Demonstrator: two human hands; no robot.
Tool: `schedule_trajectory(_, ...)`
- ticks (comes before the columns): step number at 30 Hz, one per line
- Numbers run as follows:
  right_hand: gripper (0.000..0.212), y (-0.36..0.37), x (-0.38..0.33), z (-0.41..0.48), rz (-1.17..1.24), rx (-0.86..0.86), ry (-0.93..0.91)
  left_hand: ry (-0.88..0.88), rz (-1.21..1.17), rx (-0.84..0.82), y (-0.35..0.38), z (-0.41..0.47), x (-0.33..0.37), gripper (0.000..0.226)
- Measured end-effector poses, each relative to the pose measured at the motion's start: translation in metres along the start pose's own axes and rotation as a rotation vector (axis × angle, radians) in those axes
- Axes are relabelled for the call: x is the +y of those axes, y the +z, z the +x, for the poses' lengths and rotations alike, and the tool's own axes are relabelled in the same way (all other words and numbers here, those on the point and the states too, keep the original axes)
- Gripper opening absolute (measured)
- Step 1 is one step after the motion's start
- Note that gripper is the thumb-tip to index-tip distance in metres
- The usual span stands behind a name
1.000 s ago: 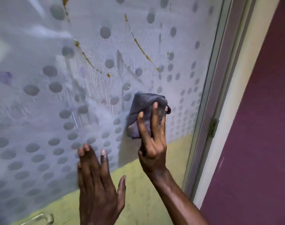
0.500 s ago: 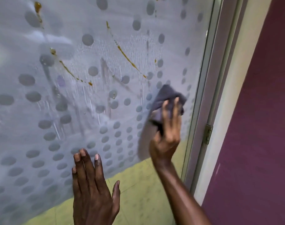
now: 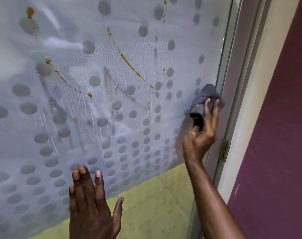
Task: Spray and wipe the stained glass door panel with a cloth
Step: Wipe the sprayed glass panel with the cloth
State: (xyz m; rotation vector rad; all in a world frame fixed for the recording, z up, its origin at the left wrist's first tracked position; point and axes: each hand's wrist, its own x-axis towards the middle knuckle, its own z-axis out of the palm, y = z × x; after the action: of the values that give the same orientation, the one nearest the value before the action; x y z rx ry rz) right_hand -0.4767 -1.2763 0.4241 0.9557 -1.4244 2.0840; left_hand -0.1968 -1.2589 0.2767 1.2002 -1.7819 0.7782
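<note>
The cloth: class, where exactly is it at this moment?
In the head view the cloth is at the right, pressed on the glass by the right hand, beside the door frame.

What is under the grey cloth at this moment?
The cloth, held by the right hand, presses on the dotted glass panel beside the door frame. Whatever dots or stains lie beneath it are covered.

Glass door panel (image 3: 122, 107): frosted, grey dot pattern, upright, filled most of view. Wet with spray droplets and drip runs across middle. Brown stain streaks (image 3: 133, 69) ran diagonally, upper left and centre. Cloth (image 3: 204, 100): dark grey-purple, bunched, pressed flat against glass at right edge, beside frame.
</note>
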Motion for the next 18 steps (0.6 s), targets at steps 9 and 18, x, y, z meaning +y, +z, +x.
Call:
schedule_trajectory(9,0.064,-0.018,-0.008,-0.104,-0.141,-0.423,-0.727,-0.002,-0.025,-0.005,-0.01,0.004,0.002,0.11)
schedule_trajectory(18,0.086,0.033,-0.059,-0.03,0.085,0.018,-0.064,-0.156,-0.012,0.075,-0.037,-0.012,-0.036,0.12)
